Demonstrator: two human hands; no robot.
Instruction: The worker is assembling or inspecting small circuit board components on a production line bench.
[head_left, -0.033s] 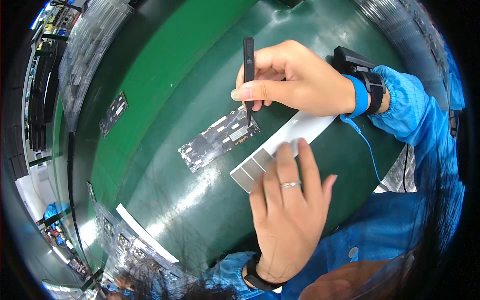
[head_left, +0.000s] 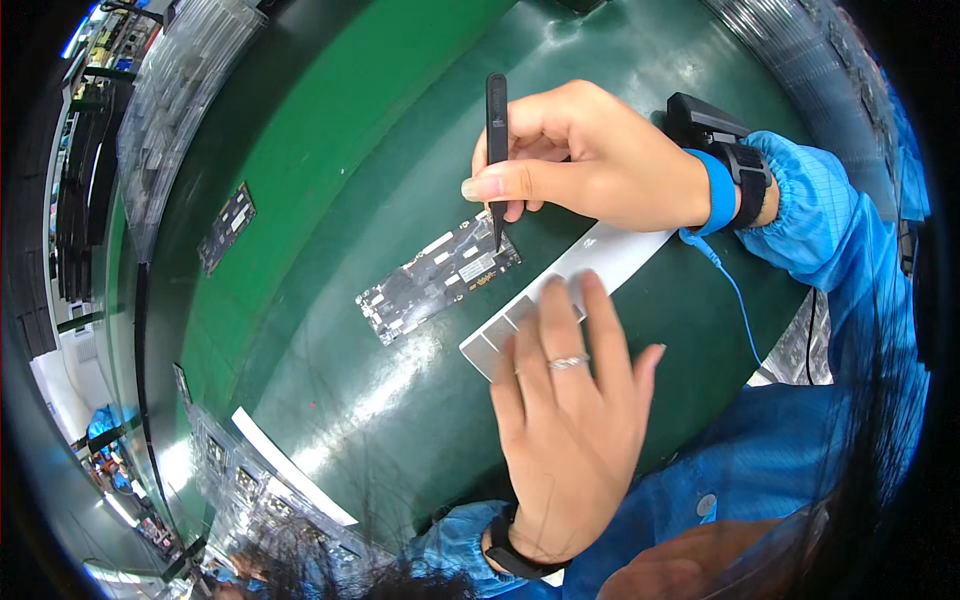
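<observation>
Pinched upright between thumb and fingers of my right hand (head_left: 600, 165) is a pair of black tweezers (head_left: 497, 120). Their pointed tip is at the right end of a long dark circuit board (head_left: 420, 285) on the green mat. My left hand (head_left: 570, 430), wearing a ring, is spread palm down with its fingers apart over a white strip (head_left: 630, 250) with grey rectangular stickers (head_left: 485, 350). Its slightly blurred fingertips cover part of the stickers; whether they press on the strip is unclear.
A second circuit board (head_left: 228, 228) is at the left on the green surface (head_left: 300, 130). Clear plastic trays with boards (head_left: 265, 490) and a white strip (head_left: 290, 465) lie lower left. A blue cord (head_left: 738, 290) runs from my right wristband. A black object (head_left: 700, 118) sits behind that wrist.
My left hand has shifted slightly left and up over the sticker strip. My right hand and the tweezers have stayed in place.
</observation>
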